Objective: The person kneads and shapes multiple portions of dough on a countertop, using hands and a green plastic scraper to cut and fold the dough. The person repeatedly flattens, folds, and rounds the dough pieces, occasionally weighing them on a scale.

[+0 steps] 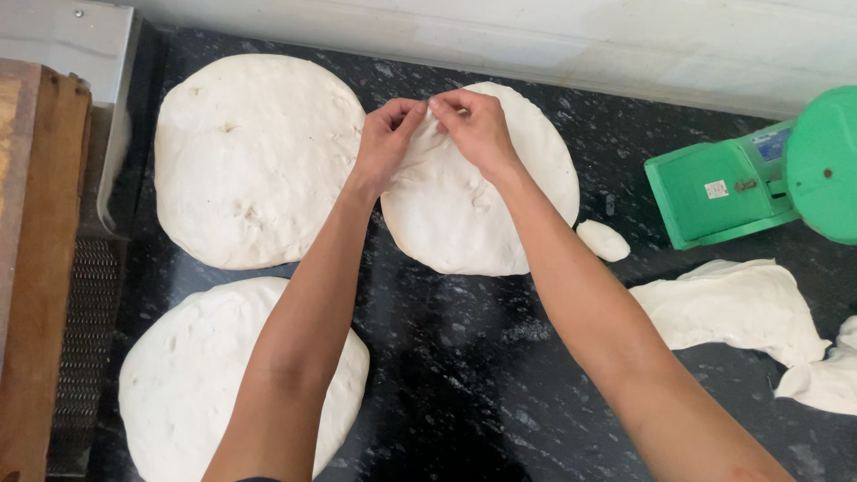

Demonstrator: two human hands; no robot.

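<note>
Both of my hands pinch the far edge of a flat round of white dough (473, 214) that lies on the black speckled counter (464, 357). My left hand (386, 134) grips the dough's upper left rim. Touching it fingertip to fingertip, my right hand (475, 125) holds the same rim. A larger dough round (254, 156) lies to the left, and a third round (192, 375) sits nearer me, partly under my left forearm.
A small dough lump (603, 240) lies right of the middle round. Torn dough sheets (736, 308) spread at the right. A green weighing scale (768, 174) stands at the far right. A wooden board (36, 268) and metal grille (89, 330) line the left edge.
</note>
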